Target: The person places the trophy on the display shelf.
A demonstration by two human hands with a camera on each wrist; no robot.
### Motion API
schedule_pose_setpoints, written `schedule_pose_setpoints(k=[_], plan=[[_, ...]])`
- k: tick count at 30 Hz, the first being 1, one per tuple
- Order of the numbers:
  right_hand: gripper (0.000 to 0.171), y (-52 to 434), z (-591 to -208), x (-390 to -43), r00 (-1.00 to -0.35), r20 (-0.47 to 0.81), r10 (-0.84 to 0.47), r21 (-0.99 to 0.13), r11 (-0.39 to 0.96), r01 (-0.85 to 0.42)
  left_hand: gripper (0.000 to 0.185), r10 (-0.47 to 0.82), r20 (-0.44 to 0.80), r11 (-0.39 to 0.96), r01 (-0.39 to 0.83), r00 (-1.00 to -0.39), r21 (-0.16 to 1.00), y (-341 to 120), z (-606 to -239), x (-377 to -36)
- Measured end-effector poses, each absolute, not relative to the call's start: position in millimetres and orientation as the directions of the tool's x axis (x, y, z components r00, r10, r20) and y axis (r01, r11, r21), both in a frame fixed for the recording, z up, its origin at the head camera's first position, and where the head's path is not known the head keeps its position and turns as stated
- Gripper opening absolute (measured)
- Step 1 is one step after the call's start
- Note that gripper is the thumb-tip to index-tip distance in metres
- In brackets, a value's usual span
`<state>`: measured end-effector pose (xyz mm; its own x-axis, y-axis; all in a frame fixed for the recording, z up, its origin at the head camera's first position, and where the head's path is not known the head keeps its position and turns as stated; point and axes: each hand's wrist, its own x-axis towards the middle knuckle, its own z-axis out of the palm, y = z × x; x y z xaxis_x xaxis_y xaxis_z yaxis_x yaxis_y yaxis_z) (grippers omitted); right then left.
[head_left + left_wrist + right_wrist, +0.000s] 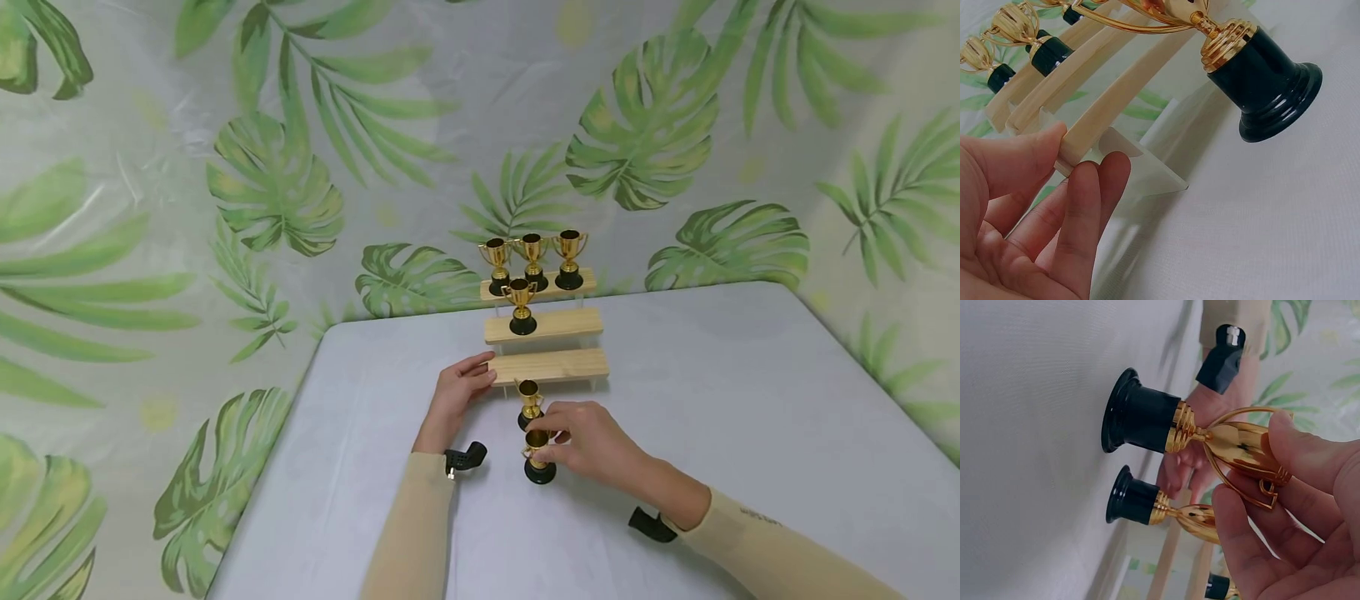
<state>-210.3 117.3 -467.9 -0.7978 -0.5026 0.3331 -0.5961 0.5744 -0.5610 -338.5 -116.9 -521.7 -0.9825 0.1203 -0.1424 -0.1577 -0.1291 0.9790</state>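
My right hand (546,442) pinches the cup of a small gold trophy (538,457) with a black base, which stands on the white tablecloth; in the right wrist view my fingers (1254,550) curl round its cup and handle (1147,419). A second trophy (529,400) (1135,501) stands just behind it, in front of a three-step wooden stand (551,367). My left hand (476,377) touches the left end of the lowest step (1116,103) with thumb and straight fingers (1085,187). A trophy base (1266,81) shows close by on the cloth.
Three trophies (534,258) stand on the top step and one (521,307) on the middle step. The table (750,400) ends at the left and far edges against a leaf-print curtain (270,183). Bare cloth lies on both sides of the stand.
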Motion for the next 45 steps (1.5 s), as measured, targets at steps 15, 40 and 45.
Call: schedule_pose_setpoints(k=[15, 40, 45], plan=[[0.034, 111.1, -465.1, -214.7, -0.786, 0.316, -0.532, -0.534, 0.585, -0.611, 0.039, 0.1, -0.14, -0.136, -0.153, -0.985, 0.979, -126.9, -519.8, -338.6], [0.035, 130.7, -458.4, -199.7, -0.811, 0.371, -0.452, -0.491, 0.645, -0.585, 0.04, 0.118, -0.153, -0.147, -0.17, -0.981, 0.974, -117.4, -518.9, -338.8], [0.034, 135.1, -457.4, -197.7, -0.818, 0.382, -0.431, -0.482, 0.662, -0.574, 0.038, 0.121, -0.156, -0.15, -0.173, -0.98, 0.973, -117.2, -520.1, -338.5]])
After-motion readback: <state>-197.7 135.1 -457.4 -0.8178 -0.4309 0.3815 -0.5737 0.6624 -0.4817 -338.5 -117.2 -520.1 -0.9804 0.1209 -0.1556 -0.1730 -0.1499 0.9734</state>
